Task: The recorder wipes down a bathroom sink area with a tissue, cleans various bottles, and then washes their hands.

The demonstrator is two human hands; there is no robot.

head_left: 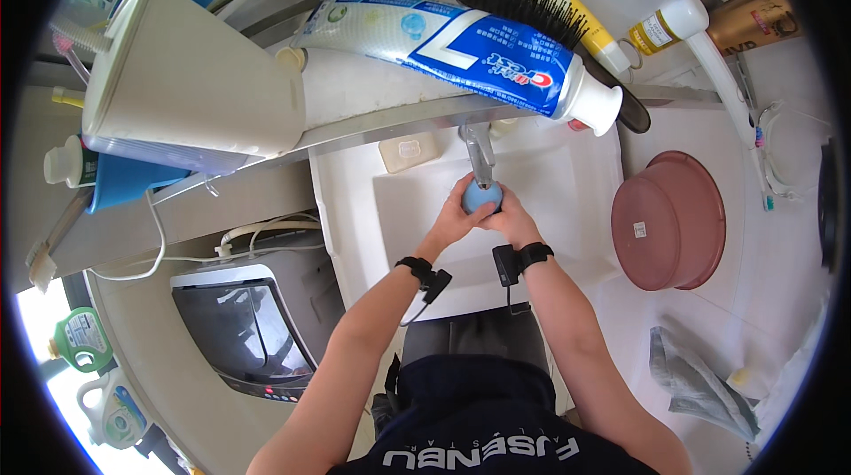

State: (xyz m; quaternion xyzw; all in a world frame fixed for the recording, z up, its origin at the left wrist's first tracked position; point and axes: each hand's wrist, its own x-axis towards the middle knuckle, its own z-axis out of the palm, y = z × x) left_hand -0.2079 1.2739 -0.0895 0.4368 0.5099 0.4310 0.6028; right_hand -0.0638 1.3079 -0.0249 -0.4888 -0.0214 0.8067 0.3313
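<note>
A small light-blue, rounded object (481, 198) is held between my two hands, right below the chrome faucet (480, 154). My left hand (453, 217) wraps its left side and my right hand (514, 218) its right side, with the fingers of both curled around it. Its exact kind cannot be made out, and I cannot tell whether water is running. Both hands are over the basin of the white sink (408, 245). On the sink's back ledge, left of the faucet, lies a beige soap dish (409, 151).
Above the sink, a shelf edge (399, 120) carries a toothpaste tube (461, 50), a black hairbrush (523, 1) and a white container (191, 76). To the right a reddish plastic basin (660, 222) leans on the wall. A washing machine (253, 324) stands at the left.
</note>
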